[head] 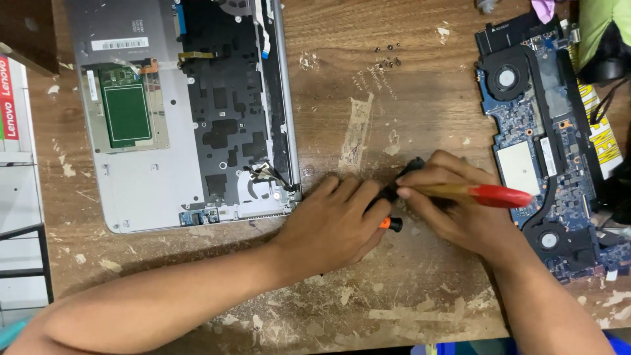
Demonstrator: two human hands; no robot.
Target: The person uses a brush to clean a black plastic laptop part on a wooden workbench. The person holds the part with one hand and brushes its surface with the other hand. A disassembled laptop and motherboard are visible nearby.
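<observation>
While both hands meet at centre of frame, worn wooden workbench spans whole view. Opened laptop base, upper left, shows black keyboard backing and green trackpad board. Blue motherboard with two fans runs down right edge. Left hand, centre, curled down over small black part, pinning it to bench; orange-tipped piece pokes out beneath fingers. Right hand, just right, fingers closed around red-handled tool, tip at black part. Loose screws, upper centre.
</observation>
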